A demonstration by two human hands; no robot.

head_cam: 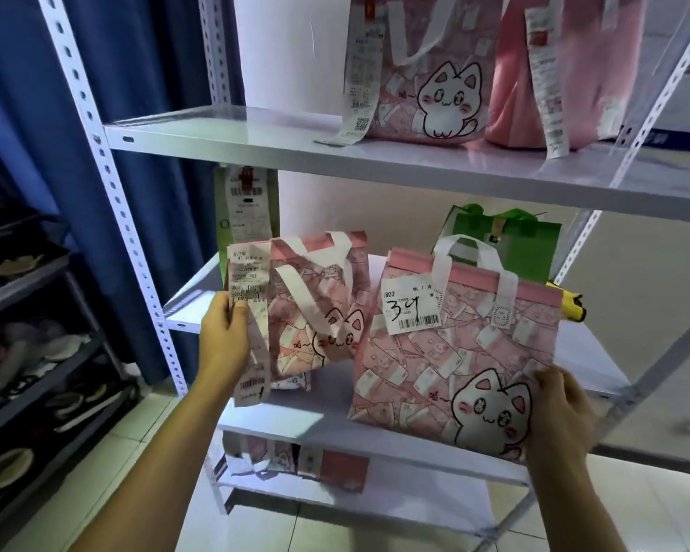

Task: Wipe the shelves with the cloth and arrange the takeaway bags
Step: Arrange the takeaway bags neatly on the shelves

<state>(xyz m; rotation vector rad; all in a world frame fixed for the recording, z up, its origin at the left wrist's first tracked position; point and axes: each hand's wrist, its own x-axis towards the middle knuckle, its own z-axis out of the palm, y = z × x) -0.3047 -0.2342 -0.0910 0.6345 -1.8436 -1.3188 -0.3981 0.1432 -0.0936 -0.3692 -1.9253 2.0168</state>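
Takeaway bags: we were arranging 2 on the middle shelf [200, 308].
Our left hand [224, 340] gripped the small bag [315, 312] by its receipt; our right hand [560, 416] clasped the big bag [447, 364]. Next, we judged, both needed setting upright, side by side.

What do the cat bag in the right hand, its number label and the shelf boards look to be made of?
Cat bag: looks like non-woven fabric with a matte print; soft creases, flat webbing handles. Number label: thin white paper, barcode and handwritten digits, edges lifting. Shelf board: probably painted metal, glossy white; it reflects the bags, and the uprights are perforated angle strip.
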